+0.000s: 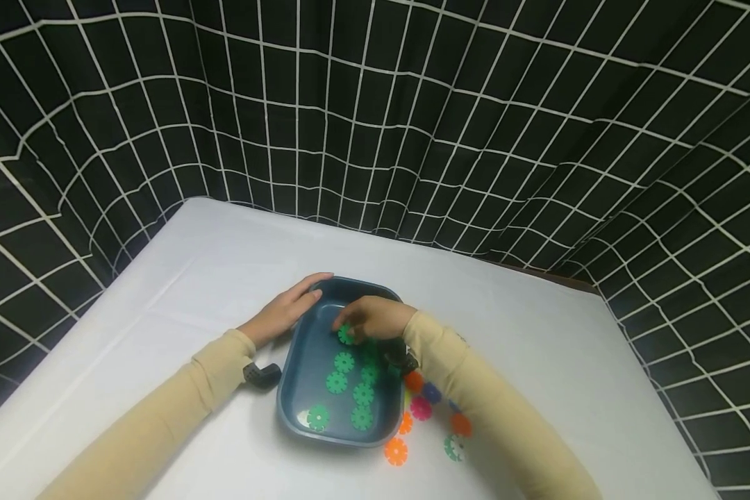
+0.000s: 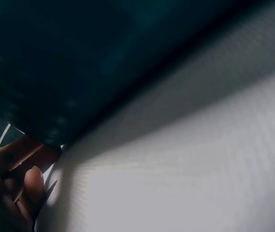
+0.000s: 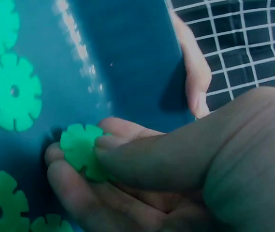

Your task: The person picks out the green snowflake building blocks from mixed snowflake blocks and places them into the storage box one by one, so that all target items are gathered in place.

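A blue-grey tray (image 1: pixel 306 361) lies on the white table, with several green notched plastic discs (image 1: pixel 337 382) on its floor. At the tray's far left corner, my left hand (image 1: pixel 285 311) grips the rim, the thumb along the edge. Part of that hand shows beside the dark tray wall in the left wrist view. My right hand (image 1: pixel 378 318) is inside the tray's far half, pinching one green notched disc (image 3: pixel 81 147) between thumb and fingers. More green discs (image 3: pixel 14 92) lie flat beside it in the right wrist view.
Right of the tray, partly under my right forearm, lie several loose discs: orange (image 1: pixel 396 451), pink (image 1: pixel 421 408), blue (image 1: pixel 432 393) and a green one (image 1: pixel 453 448). A black curtain (image 1: pixel 362 118) with white grid lines surrounds the white-covered table (image 1: pixel 537 333).
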A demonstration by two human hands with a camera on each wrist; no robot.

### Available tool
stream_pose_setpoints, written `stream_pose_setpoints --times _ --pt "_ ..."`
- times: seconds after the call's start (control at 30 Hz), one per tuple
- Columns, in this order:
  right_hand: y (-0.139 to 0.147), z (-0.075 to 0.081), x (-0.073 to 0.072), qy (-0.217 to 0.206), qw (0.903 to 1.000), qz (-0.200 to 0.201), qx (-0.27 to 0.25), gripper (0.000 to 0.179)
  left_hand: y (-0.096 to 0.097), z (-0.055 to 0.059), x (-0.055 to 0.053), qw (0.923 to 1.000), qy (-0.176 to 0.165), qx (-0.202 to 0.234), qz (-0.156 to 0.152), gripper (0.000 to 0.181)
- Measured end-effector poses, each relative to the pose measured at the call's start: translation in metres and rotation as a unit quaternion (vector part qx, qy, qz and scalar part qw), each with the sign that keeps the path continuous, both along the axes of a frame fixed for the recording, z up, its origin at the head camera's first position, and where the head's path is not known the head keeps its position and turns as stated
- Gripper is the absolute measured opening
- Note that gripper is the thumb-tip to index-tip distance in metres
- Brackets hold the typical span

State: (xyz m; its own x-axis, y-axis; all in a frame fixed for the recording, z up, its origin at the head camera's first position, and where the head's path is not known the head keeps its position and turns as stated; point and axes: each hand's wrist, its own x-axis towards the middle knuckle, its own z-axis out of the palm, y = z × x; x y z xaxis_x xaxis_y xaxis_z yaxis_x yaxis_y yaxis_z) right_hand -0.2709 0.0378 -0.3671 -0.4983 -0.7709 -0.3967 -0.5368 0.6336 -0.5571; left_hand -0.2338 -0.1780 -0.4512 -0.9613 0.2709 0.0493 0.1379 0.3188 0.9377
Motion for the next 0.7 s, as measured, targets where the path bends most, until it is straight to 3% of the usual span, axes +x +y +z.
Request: stream_pose_setpoints --times 0.47,0.7 --pt "0.009 0.002 0.001 0.033 0.9991 0.027 0.007 0.029 0.002 0.002 0.001 0.9999 -0.004 -0.014 0.003 0.043" --pt "0.031 0.022 0.009 -0.059 0.9954 -0.043 -0.063 0.03 0.002 0.004 0.001 0.9998 -0.006 -0.016 0.002 0.044"
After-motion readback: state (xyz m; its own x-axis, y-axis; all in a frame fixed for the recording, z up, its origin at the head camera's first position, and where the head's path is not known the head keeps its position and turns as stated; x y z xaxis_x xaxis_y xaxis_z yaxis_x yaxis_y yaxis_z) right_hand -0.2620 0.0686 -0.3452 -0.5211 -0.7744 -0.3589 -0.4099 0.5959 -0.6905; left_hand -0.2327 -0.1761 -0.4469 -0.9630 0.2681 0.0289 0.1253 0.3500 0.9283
